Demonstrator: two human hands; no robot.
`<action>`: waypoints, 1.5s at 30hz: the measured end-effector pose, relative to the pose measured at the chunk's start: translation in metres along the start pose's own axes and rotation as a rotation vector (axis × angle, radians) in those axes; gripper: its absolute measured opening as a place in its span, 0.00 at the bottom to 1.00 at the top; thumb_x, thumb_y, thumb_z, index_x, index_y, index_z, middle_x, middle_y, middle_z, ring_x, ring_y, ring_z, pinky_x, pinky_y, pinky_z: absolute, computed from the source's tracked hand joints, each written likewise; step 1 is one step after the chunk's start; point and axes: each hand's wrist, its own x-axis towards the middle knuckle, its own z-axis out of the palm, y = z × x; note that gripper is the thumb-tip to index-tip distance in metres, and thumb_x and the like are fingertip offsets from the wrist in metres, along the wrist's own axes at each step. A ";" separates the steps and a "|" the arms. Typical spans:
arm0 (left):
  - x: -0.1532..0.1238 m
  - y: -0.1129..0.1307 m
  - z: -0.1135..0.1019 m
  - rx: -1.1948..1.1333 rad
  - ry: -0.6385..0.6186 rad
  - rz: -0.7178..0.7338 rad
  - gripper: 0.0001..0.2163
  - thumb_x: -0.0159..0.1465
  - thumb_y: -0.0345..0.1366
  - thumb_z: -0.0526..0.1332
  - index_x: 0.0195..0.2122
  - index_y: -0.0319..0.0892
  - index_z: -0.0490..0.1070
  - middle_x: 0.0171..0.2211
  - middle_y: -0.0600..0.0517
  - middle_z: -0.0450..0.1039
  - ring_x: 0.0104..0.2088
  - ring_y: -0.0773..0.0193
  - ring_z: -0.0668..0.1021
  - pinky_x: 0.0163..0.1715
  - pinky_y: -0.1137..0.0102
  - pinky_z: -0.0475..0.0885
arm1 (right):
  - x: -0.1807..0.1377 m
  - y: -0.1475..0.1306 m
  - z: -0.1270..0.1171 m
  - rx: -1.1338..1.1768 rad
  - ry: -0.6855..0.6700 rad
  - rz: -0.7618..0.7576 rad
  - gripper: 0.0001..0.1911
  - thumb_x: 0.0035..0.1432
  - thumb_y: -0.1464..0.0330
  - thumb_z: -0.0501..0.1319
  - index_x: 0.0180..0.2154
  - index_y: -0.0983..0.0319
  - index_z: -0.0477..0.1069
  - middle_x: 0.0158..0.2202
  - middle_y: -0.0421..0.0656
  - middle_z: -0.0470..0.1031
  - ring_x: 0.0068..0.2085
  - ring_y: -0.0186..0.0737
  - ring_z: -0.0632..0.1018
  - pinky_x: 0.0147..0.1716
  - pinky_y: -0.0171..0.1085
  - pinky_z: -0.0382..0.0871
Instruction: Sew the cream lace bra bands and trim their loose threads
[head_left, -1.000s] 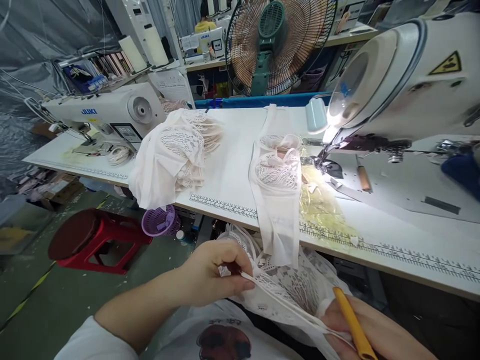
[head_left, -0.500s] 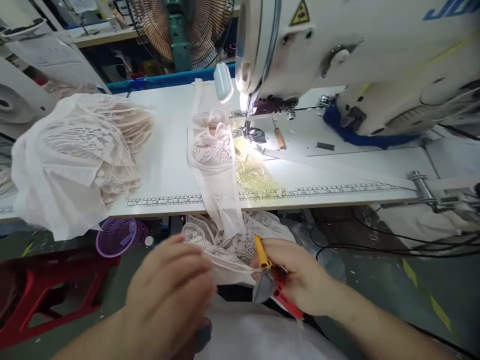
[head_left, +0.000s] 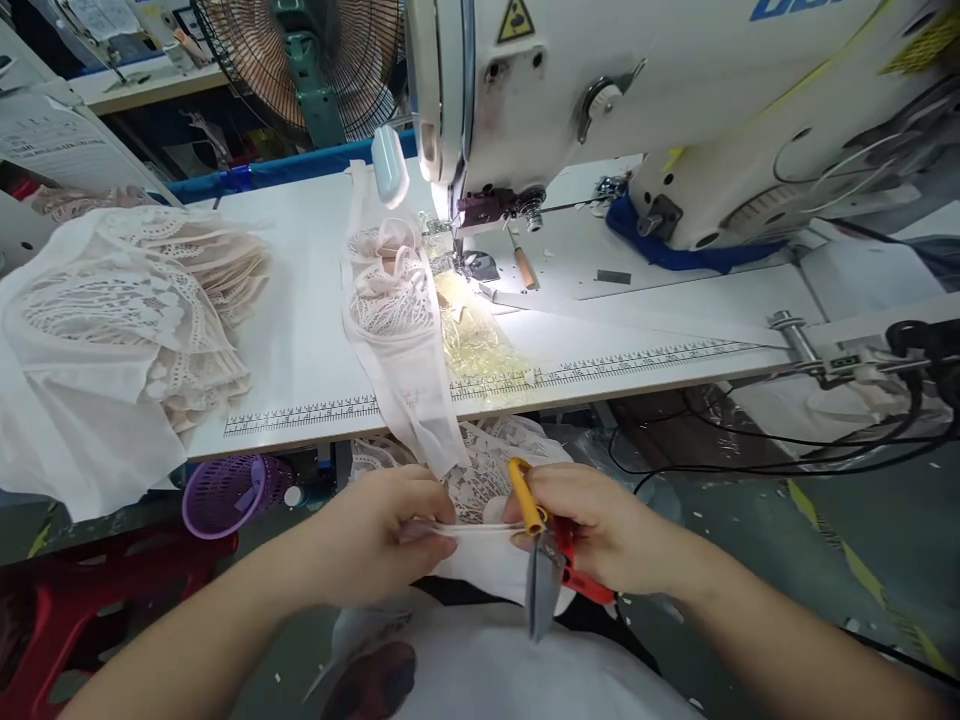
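Observation:
My left hand pinches the edge of a white lace garment between thumb and fingers, above the lap. My right hand is closed around scissors with a yellow and a red handle, their grey blades pointing down. Its thumb and fingertips also grip the garment's edge, which is stretched between both hands. More of its lace hangs behind, under the table edge. A second pale lace piece lies on the table beside the sewing machine needle, its end drooping over the front edge.
The sewing machine stands over the white table, which has a printed ruler. A stack of lace pieces lies at left. Below are a purple basket and a red stool. A fan stands behind.
My left hand, blurred before, has moved in and now pinches the garment's edge. The edge is pulled straight between both hands. The scissors' blades point more steeply down; the view has shifted right.

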 end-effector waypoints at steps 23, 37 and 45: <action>-0.008 -0.088 -0.016 -0.373 -0.215 -0.480 0.09 0.58 0.40 0.59 0.26 0.39 0.66 0.22 0.57 0.62 0.23 0.69 0.63 0.24 0.73 0.58 | -0.012 0.059 0.033 -0.066 -0.039 0.248 0.10 0.43 0.81 0.56 0.23 0.60 0.62 0.26 0.40 0.68 0.29 0.37 0.70 0.28 0.32 0.62; -0.012 -0.117 -0.007 -0.454 -0.078 -0.484 0.09 0.55 0.41 0.61 0.26 0.39 0.68 0.26 0.54 0.67 0.30 0.64 0.69 0.33 0.69 0.64 | -0.015 0.047 0.045 0.040 0.165 0.613 0.14 0.48 0.62 0.60 0.20 0.58 0.57 0.20 0.36 0.64 0.23 0.35 0.68 0.22 0.32 0.61; -0.018 -0.123 -0.006 -0.472 -0.080 -0.437 0.08 0.55 0.40 0.62 0.26 0.40 0.69 0.26 0.54 0.68 0.29 0.65 0.70 0.32 0.70 0.65 | -0.006 0.042 0.047 0.043 0.265 0.673 0.10 0.50 0.62 0.56 0.23 0.57 0.57 0.22 0.38 0.67 0.24 0.36 0.69 0.22 0.33 0.64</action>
